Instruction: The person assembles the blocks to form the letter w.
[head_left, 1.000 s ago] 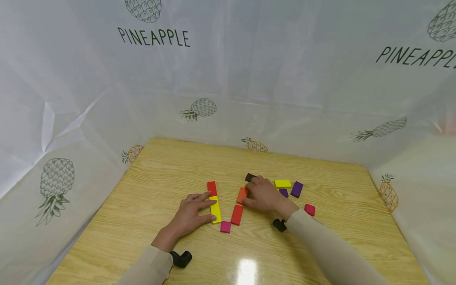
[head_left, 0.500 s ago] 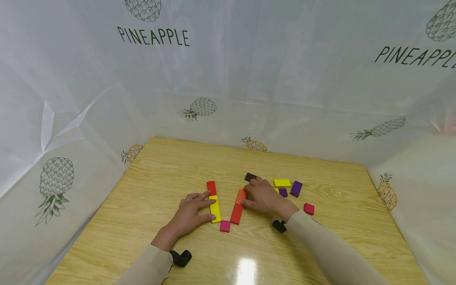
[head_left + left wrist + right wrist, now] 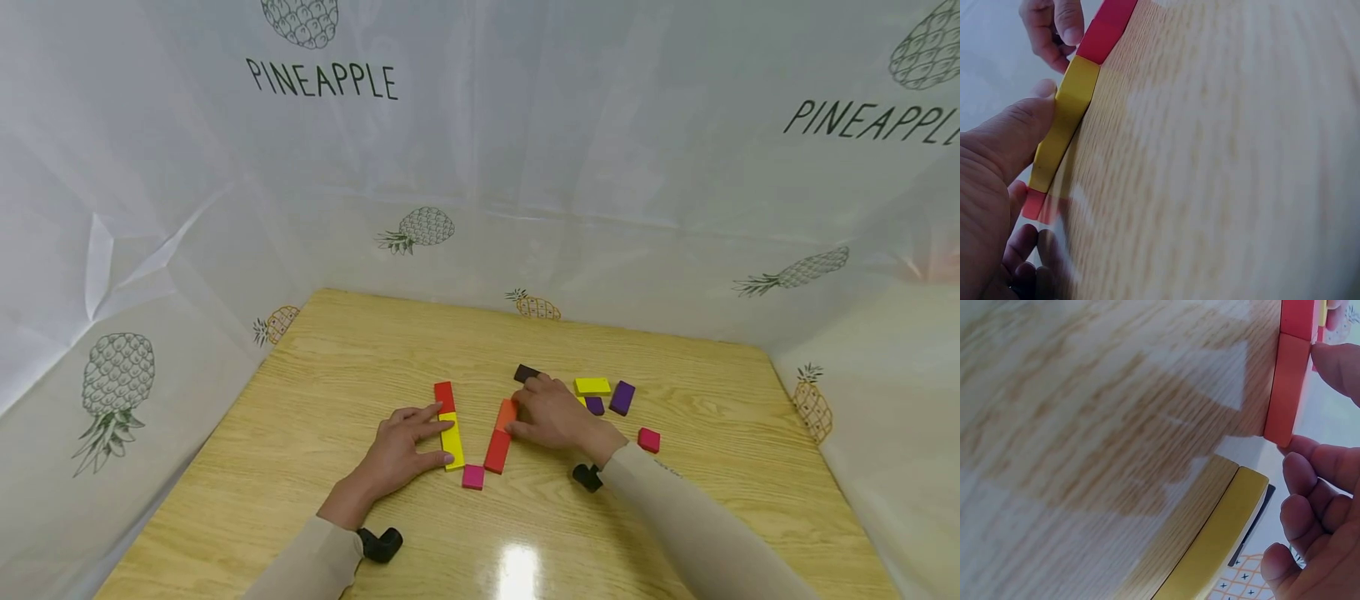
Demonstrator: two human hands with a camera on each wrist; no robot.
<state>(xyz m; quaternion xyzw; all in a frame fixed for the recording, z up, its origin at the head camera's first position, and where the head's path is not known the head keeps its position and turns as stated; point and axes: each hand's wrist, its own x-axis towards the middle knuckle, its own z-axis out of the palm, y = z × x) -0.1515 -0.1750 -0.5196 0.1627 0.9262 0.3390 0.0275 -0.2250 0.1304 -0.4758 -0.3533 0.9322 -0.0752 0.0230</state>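
Note:
On the wooden table, my left hand (image 3: 397, 446) rests its thumb and spread fingers along a yellow block (image 3: 452, 450), one fingertip reaching a red block (image 3: 444, 396) at its far end. The left wrist view has the thumb against the yellow block (image 3: 1069, 115). My right hand (image 3: 557, 410) pinches an orange block (image 3: 506, 410) between thumb and finger; the right wrist view shows them at two ends of the orange block (image 3: 1288, 387). This block meets a second red block (image 3: 497, 452) end to end. A pink block (image 3: 472, 477) lies between the near ends of both rows.
A dark block (image 3: 527, 372) lies just beyond my right fingers. Farther right are a yellow block (image 3: 592, 387), partly hidden pieces, a purple block (image 3: 622, 398) and a pink piece (image 3: 649, 440). A pineapple-printed sheet (image 3: 480, 167) hangs behind the table.
My right hand has slid the orange block slightly nearer, closing the small gap to the red block, and now stays there. The left hand has kept its place.

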